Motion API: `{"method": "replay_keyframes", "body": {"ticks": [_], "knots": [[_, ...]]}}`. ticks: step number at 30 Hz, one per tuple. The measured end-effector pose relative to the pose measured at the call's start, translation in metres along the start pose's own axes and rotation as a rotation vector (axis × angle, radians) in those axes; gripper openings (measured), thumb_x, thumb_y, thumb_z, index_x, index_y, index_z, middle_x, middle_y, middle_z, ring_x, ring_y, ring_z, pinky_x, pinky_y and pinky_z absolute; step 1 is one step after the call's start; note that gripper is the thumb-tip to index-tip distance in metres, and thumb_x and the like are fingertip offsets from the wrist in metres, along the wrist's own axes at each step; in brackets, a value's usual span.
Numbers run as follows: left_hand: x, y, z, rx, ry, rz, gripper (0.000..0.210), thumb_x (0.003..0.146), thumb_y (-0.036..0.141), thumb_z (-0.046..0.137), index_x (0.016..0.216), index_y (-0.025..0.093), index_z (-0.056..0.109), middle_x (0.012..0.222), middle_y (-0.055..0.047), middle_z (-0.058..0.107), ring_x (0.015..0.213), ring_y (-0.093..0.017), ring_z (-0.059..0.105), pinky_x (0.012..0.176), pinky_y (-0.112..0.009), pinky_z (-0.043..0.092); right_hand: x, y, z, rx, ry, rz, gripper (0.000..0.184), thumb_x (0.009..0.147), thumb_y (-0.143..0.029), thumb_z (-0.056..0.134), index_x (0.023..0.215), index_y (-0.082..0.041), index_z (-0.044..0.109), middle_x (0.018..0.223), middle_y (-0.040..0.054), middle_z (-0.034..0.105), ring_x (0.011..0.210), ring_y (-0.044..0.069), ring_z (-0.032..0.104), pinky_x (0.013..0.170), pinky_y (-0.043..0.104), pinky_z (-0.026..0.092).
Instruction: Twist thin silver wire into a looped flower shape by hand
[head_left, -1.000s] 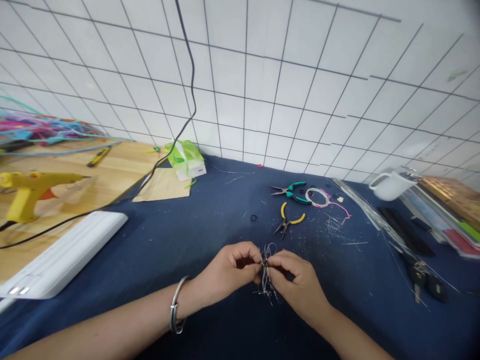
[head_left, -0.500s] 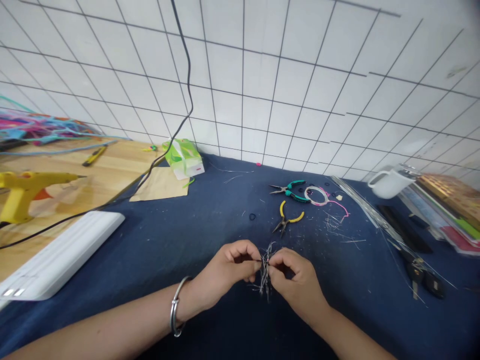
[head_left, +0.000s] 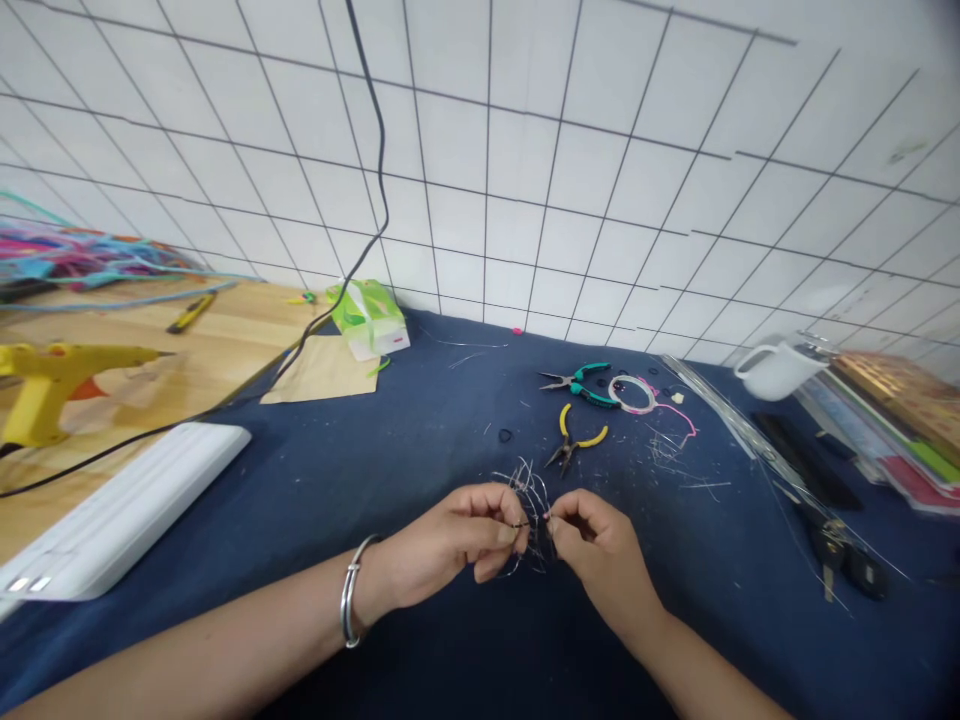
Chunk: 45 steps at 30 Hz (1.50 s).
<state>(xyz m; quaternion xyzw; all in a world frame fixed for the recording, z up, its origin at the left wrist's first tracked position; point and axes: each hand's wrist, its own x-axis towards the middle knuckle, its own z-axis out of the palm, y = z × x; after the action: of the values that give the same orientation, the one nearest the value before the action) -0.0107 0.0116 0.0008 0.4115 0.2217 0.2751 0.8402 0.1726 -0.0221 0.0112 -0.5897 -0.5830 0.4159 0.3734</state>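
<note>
A tangle of thin silvery wire (head_left: 534, 490) spreads between my two hands, low in the middle of the head view. My left hand (head_left: 476, 530), with a silver bangle (head_left: 349, 600) on its wrist, pinches a dark piece at the left side of the tangle. Thumb and forefinger of my right hand (head_left: 592, 540) are pinched at the tangle's right side, where a tiny pinkish bit shows. The finer joins are too small to make out. Just beyond lie yellow-handled pliers (head_left: 574, 440) and teal-handled long-nose pliers (head_left: 581, 382), both with their jaws apart.
Right of the pliers are a ring of pale cord (head_left: 631, 394) and wire offcuts (head_left: 667, 450). Farther right are keys (head_left: 829, 560), a white mug (head_left: 780, 368) and stacked books (head_left: 892, 430). A white power strip (head_left: 135, 505) and a yellow glue gun (head_left: 56, 385) are at left.
The wire tangle has turned and fanned out, with loops now rising above my left fingers. My hands have moved slightly apart, and the left fingers have curled further round.
</note>
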Motion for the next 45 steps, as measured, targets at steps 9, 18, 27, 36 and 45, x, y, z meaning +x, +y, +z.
{"method": "replay_keyframes", "body": {"ticks": [9,18,27,36,45], "knots": [[0.000,0.005,0.007,0.398,0.085,-0.051,0.012,0.068,0.014,0.064,0.078,0.012,0.059,0.068,0.002,0.050,0.060,-0.007,0.041,0.057,-0.020,0.035,-0.007,0.000,0.007,-0.295,0.176,-0.266,0.011,0.070,-0.010,0.049,0.062,-0.018,0.053,0.060,-0.0026,0.049,0.056,0.010,0.047,0.055,0.022,0.036],[0.000,-0.003,0.007,0.603,0.263,0.074,0.021,0.076,0.029,0.058,0.064,0.012,0.053,0.055,0.005,0.041,0.053,-0.006,0.033,0.050,-0.020,0.026,-0.011,0.004,0.018,-0.314,0.153,-0.450,0.011,0.070,-0.008,0.049,0.065,-0.018,0.052,0.062,-0.0018,0.049,0.057,0.010,0.046,0.054,0.023,0.036],[-0.001,-0.003,0.017,0.408,0.330,0.075,0.023,0.076,0.030,0.057,0.063,0.011,0.054,0.057,0.003,0.045,0.054,-0.007,0.038,0.051,-0.020,0.032,-0.013,0.007,0.021,-0.465,0.153,-0.714,0.012,0.074,-0.006,0.051,0.069,-0.016,0.051,0.063,0.0013,0.051,0.060,0.012,0.048,0.057,0.026,0.038],[-0.008,-0.001,0.018,0.406,0.246,0.103,0.022,0.072,0.031,0.064,0.072,0.012,0.054,0.062,0.002,0.048,0.057,-0.008,0.042,0.053,-0.020,0.034,-0.017,0.011,0.017,-0.685,0.193,-0.838,0.010,0.075,-0.009,0.053,0.069,-0.017,0.053,0.063,0.0028,0.054,0.060,0.015,0.049,0.057,0.029,0.040],[-0.006,-0.009,0.016,0.585,0.324,0.196,0.011,0.072,0.020,0.059,0.068,0.013,0.052,0.061,0.004,0.046,0.056,-0.007,0.038,0.052,-0.019,0.031,-0.016,-0.001,0.016,-0.352,0.151,-0.598,0.015,0.076,-0.007,0.047,0.073,-0.019,0.056,0.066,0.0008,0.055,0.060,0.012,0.051,0.057,0.025,0.042]]}}
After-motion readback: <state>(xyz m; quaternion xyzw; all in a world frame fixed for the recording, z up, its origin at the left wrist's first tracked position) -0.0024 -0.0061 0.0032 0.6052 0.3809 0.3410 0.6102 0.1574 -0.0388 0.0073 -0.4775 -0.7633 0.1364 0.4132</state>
